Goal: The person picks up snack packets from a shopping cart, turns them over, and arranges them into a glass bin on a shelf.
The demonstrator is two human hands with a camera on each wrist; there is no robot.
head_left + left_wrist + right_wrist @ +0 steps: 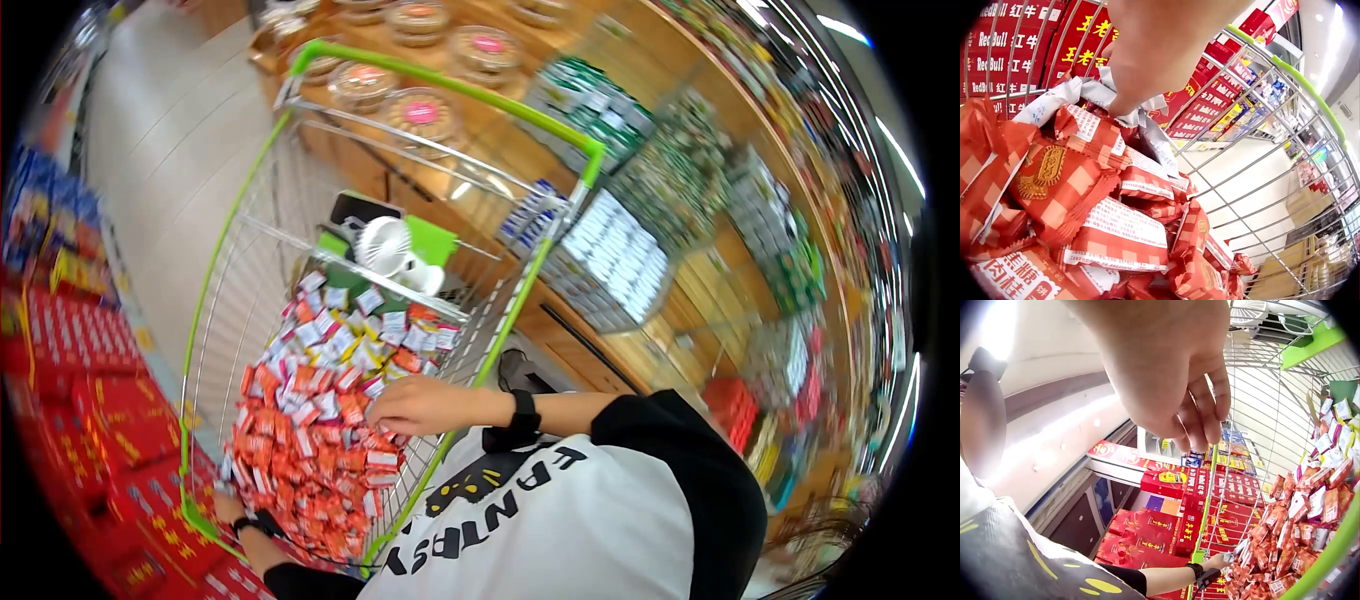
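Note:
Red individually wrapped snack packets (310, 440) fill the near part of a shopping cart (520, 330), with white, yellow and purple ones (350, 340) farther along. At the cart's left side my left hand (228, 507) reaches down to the pile. Its fingers pinch among white wrapped packets (1054, 103), which lie over red ones (1054, 181); the fingertips are partly hidden. My right hand (410, 405) hovers over the pile near the cart's right side. In the right wrist view its fingers (1200, 419) are loosely bent with nothing in them.
A white fan (385, 247) and a green box (432, 242) sit at the cart's far end. Red drink cartons (130, 425) are stacked along the left. On the right stands a wooden display counter (690, 310) with round plastic tubs (420, 115) and bagged goods.

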